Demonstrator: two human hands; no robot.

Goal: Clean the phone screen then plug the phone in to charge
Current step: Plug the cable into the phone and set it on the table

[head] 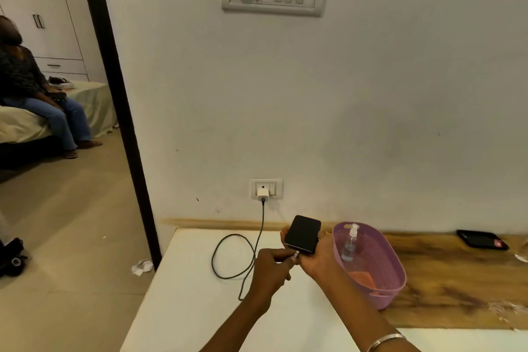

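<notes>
A black phone (303, 234) with a dark screen is held up over the white table, gripped from below and behind by my right hand (317, 258). My left hand (270, 266) pinches the white plug end of the charging cable (295, 256) right at the phone's bottom edge. The dark cable (228, 254) loops across the table and runs up to a white charger (262, 194) plugged into the wall socket (267, 188). Whether the plug sits fully inside the port I cannot tell.
A purple basket (397, 280) stands to the right, holding a clear pump bottle (351, 243) and an orange cloth (363, 278). A second black phone (482, 239) lies on the wooden top far right. A person sits on a bed at far left.
</notes>
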